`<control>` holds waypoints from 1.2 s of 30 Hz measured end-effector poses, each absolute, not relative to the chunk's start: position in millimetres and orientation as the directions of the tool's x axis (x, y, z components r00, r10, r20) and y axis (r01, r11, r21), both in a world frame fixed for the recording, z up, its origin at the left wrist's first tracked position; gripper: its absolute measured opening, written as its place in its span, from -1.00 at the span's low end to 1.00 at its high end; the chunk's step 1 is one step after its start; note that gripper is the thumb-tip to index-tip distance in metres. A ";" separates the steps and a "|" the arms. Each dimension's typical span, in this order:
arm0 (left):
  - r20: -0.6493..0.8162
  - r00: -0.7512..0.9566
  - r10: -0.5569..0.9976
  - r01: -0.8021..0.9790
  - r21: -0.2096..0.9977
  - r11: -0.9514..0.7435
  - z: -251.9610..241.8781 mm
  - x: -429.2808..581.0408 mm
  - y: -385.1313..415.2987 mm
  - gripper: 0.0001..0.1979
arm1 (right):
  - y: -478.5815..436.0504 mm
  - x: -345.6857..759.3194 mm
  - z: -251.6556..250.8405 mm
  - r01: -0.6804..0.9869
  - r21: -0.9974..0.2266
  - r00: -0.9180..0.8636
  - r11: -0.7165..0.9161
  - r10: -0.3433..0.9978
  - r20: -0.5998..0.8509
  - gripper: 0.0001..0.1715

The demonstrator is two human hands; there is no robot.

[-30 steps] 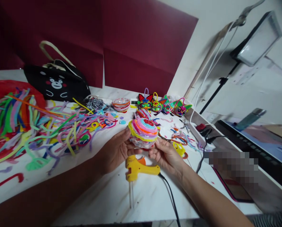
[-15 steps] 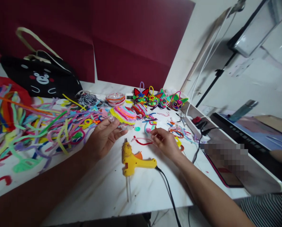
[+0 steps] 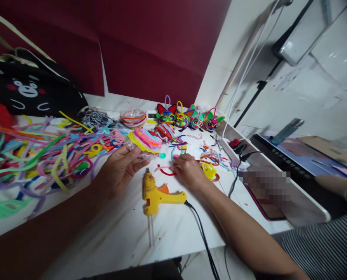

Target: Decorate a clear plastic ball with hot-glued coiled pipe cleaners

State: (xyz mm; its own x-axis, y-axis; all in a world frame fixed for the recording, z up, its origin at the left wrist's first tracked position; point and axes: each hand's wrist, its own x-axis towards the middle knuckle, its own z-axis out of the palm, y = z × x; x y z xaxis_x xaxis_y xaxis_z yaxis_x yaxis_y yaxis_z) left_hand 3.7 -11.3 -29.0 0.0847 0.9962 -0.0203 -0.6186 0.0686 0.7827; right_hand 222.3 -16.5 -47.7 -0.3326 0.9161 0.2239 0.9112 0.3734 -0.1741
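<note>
My left hand point(image 3: 119, 167) grips a clear ball wrapped in stripes of coloured pipe cleaner point(image 3: 145, 142), yellow, pink, orange and blue, and holds it above the table. My right hand point(image 3: 187, 171) is down at the tabletop, its fingers curled together over the end of a red pipe cleaner piece point(image 3: 165, 172) and beside a pink disc point(image 3: 176, 156). Whatever its fingertips hold is hidden. Between my forearms lies a yellow hot glue gun point(image 3: 158, 196), with clear glue sticks out of its back. A small green disc point(image 3: 162, 155) lies past the nozzle.
Tangled pipe cleaners point(image 3: 53, 151) cover the left side, before a black bag point(image 3: 30, 89). Several finished animal-face ornaments point(image 3: 182, 118) stand at the back. The glue gun's cord point(image 3: 202, 229) hangs over the front edge. A phone point(image 3: 266, 206) and another person's striped sleeve point(image 3: 321, 241) are at the right.
My right hand has lowered and reached in toward the red piece and pink disc, fingers curling down. My left hand still holds the ball. The view has shifted slightly to the right.
</note>
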 end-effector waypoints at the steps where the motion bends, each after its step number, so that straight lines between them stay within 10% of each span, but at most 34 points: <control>1: -0.029 0.080 0.996 -0.620 0.781 0.073 -29.2 3.9 -11.4 -0.91 | -15.7 221.4 -48.5 0.912 -0.168 -0.335 0.373 0.917 0.216 -0.81; 11: -0.025 0.082 0.996 -0.642 0.763 0.072 -30.4 2.2 -11.7 -0.85 | -22.5 228.0 -44.9 0.926 -0.208 -0.244 0.314 0.921 0.303 -0.76; 17: 0.014 0.120 0.993 -0.652 0.755 0.068 -37.2 -2.0 -6.0 -0.88 | -55.5 227.3 -25.2 0.645 -0.481 -0.594 0.594 0.785 0.172 -0.65; 36: 0.011 -0.034 0.999 -0.643 0.766 -0.030 -35.6 -10.4 5.3 -0.87 | -81.1 200.7 -35.5 0.704 -0.103 -0.658 0.702 0.700 0.278 -0.66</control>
State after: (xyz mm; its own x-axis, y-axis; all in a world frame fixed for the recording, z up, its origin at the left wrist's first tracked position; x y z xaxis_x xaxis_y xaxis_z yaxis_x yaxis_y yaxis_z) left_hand -10.4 5.3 -35.6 -0.0341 0.9994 0.0106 -0.6425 -0.0301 0.7657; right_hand 200.7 -81.1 -35.5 -0.6576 0.7002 0.2779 0.7044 0.7023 -0.1026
